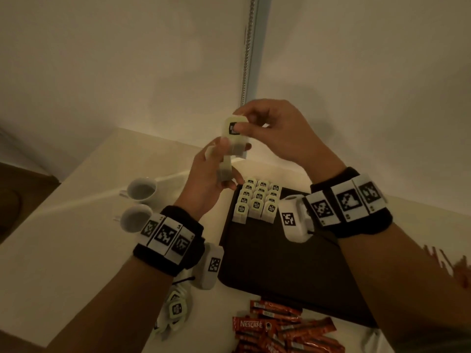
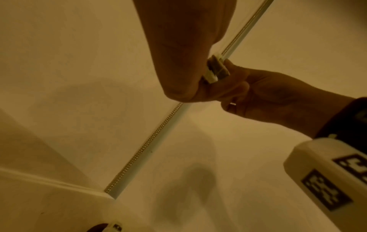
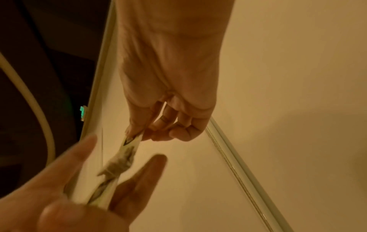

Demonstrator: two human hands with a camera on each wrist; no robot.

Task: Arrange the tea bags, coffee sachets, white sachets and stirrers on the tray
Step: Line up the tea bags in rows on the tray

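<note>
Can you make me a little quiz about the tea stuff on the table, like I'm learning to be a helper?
1. True or false: the tea bags on the tray lie in a messy heap.
2. What does the right hand pinch? A) a coffee sachet B) a tea bag C) a cup
3. Fill in: the red coffee sachets lie on the table, ____ the tray.

Key
1. False: the tea bags on the tray sit in neat rows.
2. B: it pinches a tea bag, while the left hand holds more tea bags.
3. Off; two white cups stand left of the tray.
</note>
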